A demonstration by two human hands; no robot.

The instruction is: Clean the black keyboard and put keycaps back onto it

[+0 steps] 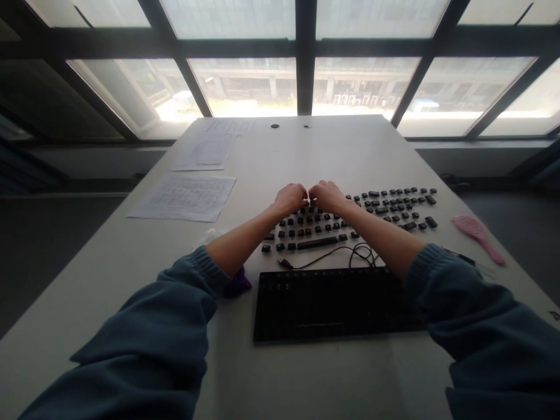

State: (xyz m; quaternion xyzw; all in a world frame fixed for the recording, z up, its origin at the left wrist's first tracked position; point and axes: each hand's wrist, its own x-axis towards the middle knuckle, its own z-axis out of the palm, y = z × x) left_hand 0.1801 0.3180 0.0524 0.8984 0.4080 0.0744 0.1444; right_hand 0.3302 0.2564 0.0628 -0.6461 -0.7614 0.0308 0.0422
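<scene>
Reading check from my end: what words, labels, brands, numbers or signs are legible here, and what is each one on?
No text is legible in this view.
Nearest paper sheet: rows of marks, too small and blurred to read.
Papers farther back: faint marks, too blurred to read.
Loose keycaps: any legends are too small to read.
Black keyboard base: too dark to make out any lettering.

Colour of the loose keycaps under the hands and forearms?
Black keycaps; the head view, the only one, shows them.
</scene>
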